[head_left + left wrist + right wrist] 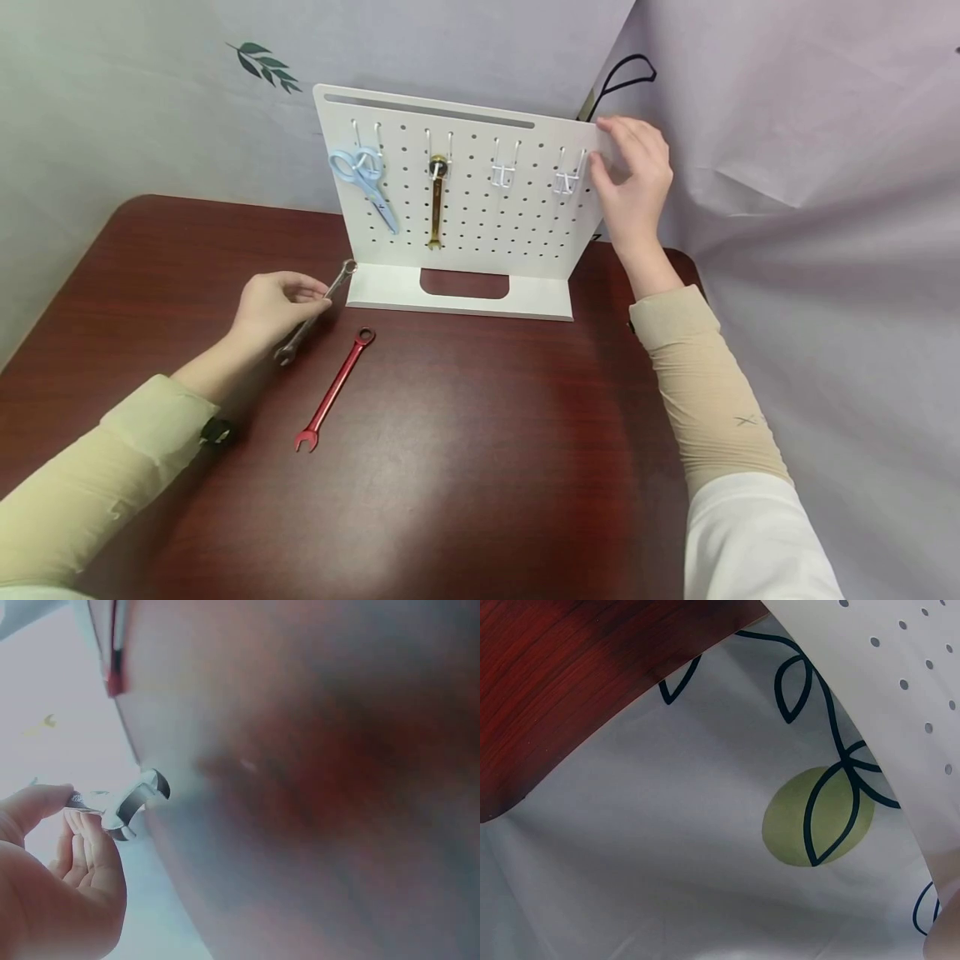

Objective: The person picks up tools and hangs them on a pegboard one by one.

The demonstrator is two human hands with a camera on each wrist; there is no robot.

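Note:
My left hand [273, 308] pinches a silver combination wrench [341, 279] between thumb and fingers, left of the white pegboard's [459, 297] base. The wrench's ring end points toward the board; its open jaw [135, 806] stands out past the fingers in the left wrist view. At the board's upper right corner, my right hand [637, 179] grips the edge, thumb on the front face. Only a sliver of that hand [943, 930] shows in the right wrist view. A red combination wrench [335, 389] lies on the table in front of the board.
Light blue scissors [367, 179] and a gold wrench [437, 204] hang from the board's left hooks. To their right are two bare white hooks, a middle hook [503, 173] and a right hook [566, 182]. A pale curtain [810, 250] borders the brown table [480, 450].

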